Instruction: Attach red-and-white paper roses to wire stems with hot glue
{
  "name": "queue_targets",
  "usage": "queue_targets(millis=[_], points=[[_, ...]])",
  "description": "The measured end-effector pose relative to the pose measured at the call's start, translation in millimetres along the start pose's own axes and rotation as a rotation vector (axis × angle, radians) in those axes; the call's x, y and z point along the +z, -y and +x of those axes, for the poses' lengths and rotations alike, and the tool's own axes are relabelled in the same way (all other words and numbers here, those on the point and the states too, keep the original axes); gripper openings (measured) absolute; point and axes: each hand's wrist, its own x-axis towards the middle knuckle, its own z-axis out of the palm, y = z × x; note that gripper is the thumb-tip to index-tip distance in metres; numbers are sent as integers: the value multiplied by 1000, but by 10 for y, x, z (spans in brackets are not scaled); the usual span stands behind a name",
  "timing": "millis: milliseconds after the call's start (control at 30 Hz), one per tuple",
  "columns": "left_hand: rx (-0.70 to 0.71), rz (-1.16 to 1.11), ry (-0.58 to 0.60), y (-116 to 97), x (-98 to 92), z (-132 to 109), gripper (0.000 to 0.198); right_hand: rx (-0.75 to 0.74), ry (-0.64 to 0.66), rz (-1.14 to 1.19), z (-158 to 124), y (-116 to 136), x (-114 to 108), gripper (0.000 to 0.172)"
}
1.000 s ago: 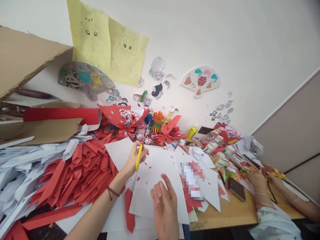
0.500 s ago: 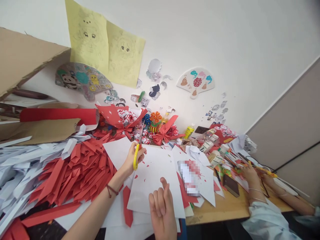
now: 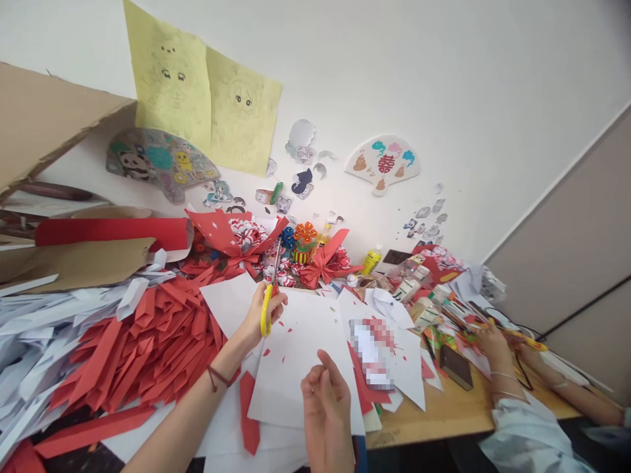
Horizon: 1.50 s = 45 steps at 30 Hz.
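Head view: white wall (image 3: 458, 85) behind light wooden tabletop (image 3: 434, 417). Left hand (image 3: 257, 314) grips yellow-handled metal scissors (image 3: 266, 312), tips wallward, by far-left corner of white paper sheet (image 3: 296, 368). Right hand (image 3: 327, 397) loosely curled above sheet; cannot tell whether pinching anything. Safest: keep tips clear of right hand.

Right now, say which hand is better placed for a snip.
Probably the left hand: it holds the yellow-handled scissors, blades pointing away, while the right hand has no scissors.
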Motion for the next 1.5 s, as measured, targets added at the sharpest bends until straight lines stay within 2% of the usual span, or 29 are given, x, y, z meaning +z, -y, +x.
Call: queue_targets(millis=[133,300,433,600,800,933,1033,1267,1500], points=[[-5,-4,17,6,-8,12,43,-71,13,-10,42,5,37,27],[-12,-1,28,18,-22,17,43,-32,108,263,49,38,190,33],[-21,9,42,-6,-10,-2,40,37,62,415,59,14,245,30],[-23,21,77,-31,3,-31,42,77,-51,425,73,-36,262,22],[-50,32,115,-26,23,-67,45,85,0,445,62,-52,309,23],[-51,37,144,-54,43,-98,45,73,-66,341,70,-81,247,17],[-46,22,201,-117,49,-128,46,40,-114,175,83,-105,185,28],[-56,14,380,-299,50,-233,48,-35,-18,-9,89,-98,211,40],[-70,8,482,-274,59,-291,51,-71,-4,-37,148,-125,229,39]])
